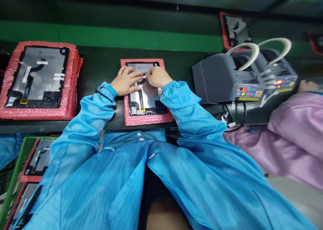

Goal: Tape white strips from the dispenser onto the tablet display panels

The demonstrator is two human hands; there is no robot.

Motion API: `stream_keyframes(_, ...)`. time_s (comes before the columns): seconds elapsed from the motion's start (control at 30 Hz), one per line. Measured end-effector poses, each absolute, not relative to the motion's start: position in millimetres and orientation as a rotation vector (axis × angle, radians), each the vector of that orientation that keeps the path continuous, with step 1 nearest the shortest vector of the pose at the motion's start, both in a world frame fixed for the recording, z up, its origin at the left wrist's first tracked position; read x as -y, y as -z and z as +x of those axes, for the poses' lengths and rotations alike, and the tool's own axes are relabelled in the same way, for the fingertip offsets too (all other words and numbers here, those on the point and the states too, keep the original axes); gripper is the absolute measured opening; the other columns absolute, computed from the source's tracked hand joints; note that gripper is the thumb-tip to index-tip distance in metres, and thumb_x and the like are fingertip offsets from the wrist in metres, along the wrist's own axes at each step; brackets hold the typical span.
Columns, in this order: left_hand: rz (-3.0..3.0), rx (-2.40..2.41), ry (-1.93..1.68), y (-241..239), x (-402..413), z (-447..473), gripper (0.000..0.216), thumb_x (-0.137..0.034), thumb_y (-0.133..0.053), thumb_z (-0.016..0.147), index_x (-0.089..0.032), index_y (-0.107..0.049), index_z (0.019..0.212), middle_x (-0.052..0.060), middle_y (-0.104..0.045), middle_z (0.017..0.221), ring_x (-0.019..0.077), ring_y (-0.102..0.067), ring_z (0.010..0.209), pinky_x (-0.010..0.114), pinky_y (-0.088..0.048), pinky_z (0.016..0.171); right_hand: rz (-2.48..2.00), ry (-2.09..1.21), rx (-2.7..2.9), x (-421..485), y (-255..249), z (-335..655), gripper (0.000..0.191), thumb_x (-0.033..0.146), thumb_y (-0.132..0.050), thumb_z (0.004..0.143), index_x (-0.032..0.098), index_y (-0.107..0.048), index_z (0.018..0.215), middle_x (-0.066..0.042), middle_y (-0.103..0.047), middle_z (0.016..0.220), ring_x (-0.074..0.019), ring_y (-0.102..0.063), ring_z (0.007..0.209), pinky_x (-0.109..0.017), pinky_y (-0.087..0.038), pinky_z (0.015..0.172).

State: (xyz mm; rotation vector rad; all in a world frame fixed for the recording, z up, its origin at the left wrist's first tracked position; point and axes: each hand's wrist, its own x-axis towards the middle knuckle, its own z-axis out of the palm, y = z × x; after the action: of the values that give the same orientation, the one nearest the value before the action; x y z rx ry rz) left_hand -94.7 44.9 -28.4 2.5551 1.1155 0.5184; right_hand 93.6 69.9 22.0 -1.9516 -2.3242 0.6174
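Note:
A tablet screen panel (pixel 135 100) lies back side up on pink bubble wrap (pixel 148 120) in front of me. It has a silver-grey back, a black frame, a black flex cable and a yellow label near the lower edge. My left hand (pixel 127 80) rests on its upper left part, fingers spread and stretched to the right. My right hand (pixel 158 77) is on the upper middle, thumb and fingers pinched together. A small white strip of tape (pixel 144 76) shows between the two hands, close to the right fingertips. What the right fingers pinch is hidden.
On the left, another panel (pixel 42 76) tops a stack of pink bubble wrap. Two grey tape dispensers (pixel 214 78) stand on the right, below another wrapped panel (pixel 237 29). A green crate (pixel 15 179) holds panels at lower left. A co-worker's pink sleeve (pixel 297 125) is at right.

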Motion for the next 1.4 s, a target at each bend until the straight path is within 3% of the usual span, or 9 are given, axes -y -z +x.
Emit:
stream_keyframes(0.07,2.561,-1.117,-0.521,27.5,-45.0,-95.5,0.059,-0.066,-0.040,0.092,-0.029,-0.059,0.135,0.010,-0.054,0.143,0.0374,-0.036,0.134,0.063,-0.019,0.112,-1.934,-0.582,2.305,-69.5,-16.9,93.7,0.022,0.028,-0.054,0.089,0.013,-0.069,0.093,-0.013,-0.069,0.096,-0.0296,-0.063,0.106,-0.044,-0.048,0.097)
stream_keyframes(0.2,2.564,-1.156,-0.523,25.9,-44.9,-96.7,0.060,-0.069,-0.043,0.090,-0.030,-0.062,0.132,0.011,-0.046,0.149,0.0390,-0.032,0.137,0.065,-0.018,0.112,-2.009,-0.388,2.182,-65.0,-6.7,91.2,0.044,0.048,-0.060,0.086,0.009,-0.063,0.106,-0.020,-0.063,0.111,-0.0365,-0.055,0.117,-0.055,-0.044,0.099)
stream_keyframes(0.3,2.556,-1.191,-0.508,24.9,-45.3,-96.5,0.062,-0.071,-0.043,0.088,-0.030,-0.064,0.130,0.012,-0.042,0.151,0.0395,-0.030,0.139,0.064,-0.017,0.113,-2.029,-0.262,2.069,-60.2,-3.4,101.6,0.047,0.050,-0.063,0.084,0.010,-0.059,0.108,-0.021,-0.059,0.116,-0.0364,-0.052,0.118,-0.055,-0.044,0.096)
stream_keyframes(0.5,2.532,-1.259,-0.432,18.1,-47.4,-98.4,0.065,-0.074,-0.044,0.085,-0.029,-0.067,0.125,0.012,-0.041,0.151,0.0408,-0.031,0.139,0.063,-0.018,0.113,-1.799,-0.343,1.502,-8.8,3.4,198.2,0.032,0.048,-0.056,0.088,0.019,-0.053,0.075,-0.002,-0.056,0.071,-0.0143,-0.055,0.072,-0.032,-0.049,0.074)
stream_keyframes(0.6,2.523,-1.301,-0.441,9.8,-48.9,-96.6,0.065,-0.073,-0.043,0.085,-0.028,-0.064,0.128,0.012,-0.042,0.151,0.0421,-0.032,0.139,0.064,-0.020,0.112,-1.800,-0.426,0.965,35.3,9.2,253.2,0.036,0.047,-0.053,0.089,0.020,-0.046,0.066,0.006,-0.041,0.053,-0.0078,-0.040,0.050,-0.022,-0.038,0.051)
stream_keyframes(0.7,2.527,-1.325,-0.555,-2.0,-50.3,-83.8,0.066,-0.071,-0.041,0.087,-0.030,-0.055,0.137,0.010,-0.044,0.149,0.0404,-0.033,0.138,0.063,-0.022,0.113,-1.787,-0.494,0.531,57.7,8.5,286.7,0.039,0.051,-0.051,0.089,0.020,-0.045,0.066,0.007,-0.040,0.051,-0.0057,-0.036,0.043,-0.018,-0.028,0.042)
stream_keyframes(0.93,2.627,-1.136,-0.712,-24.4,-31.7,-38.1,0.054,-0.065,-0.050,0.086,-0.039,-0.056,0.132,0.005,-0.050,0.143,0.0380,-0.036,0.136,0.062,-0.023,0.114,-1.756,-0.367,0.588,44.3,4.0,314.0,0.035,0.049,-0.052,0.089,0.020,-0.043,0.072,0.003,-0.049,0.064,-0.0077,-0.050,0.055,-0.020,-0.040,0.047)
stream_keyframes(1.13,2.619,-1.179,-0.677,-21.9,-29.8,-37.7,0.047,-0.062,-0.052,0.085,-0.034,-0.064,0.122,0.007,-0.055,0.139,0.0393,-0.041,0.131,0.062,-0.027,0.111,-1.731,-0.229,0.635,59.6,15.6,324.2,0.035,0.055,-0.039,0.094,0.021,-0.044,0.085,0.000,-0.056,0.077,-0.0098,-0.060,0.066,-0.021,-0.046,0.051)
stream_keyframes(1.4,2.591,-1.071,-0.551,-25.0,-41.7,-10.3,0.050,-0.066,-0.048,0.085,-0.032,-0.065,0.117,0.003,-0.056,0.137,0.0377,-0.038,0.131,0.062,-0.025,0.110,-1.702,-0.316,0.591,46.2,13.5,325.7,0.027,0.046,-0.043,0.095,0.024,-0.037,0.109,-0.001,-0.062,0.091,-0.0108,-0.066,0.075,-0.020,-0.049,0.055)
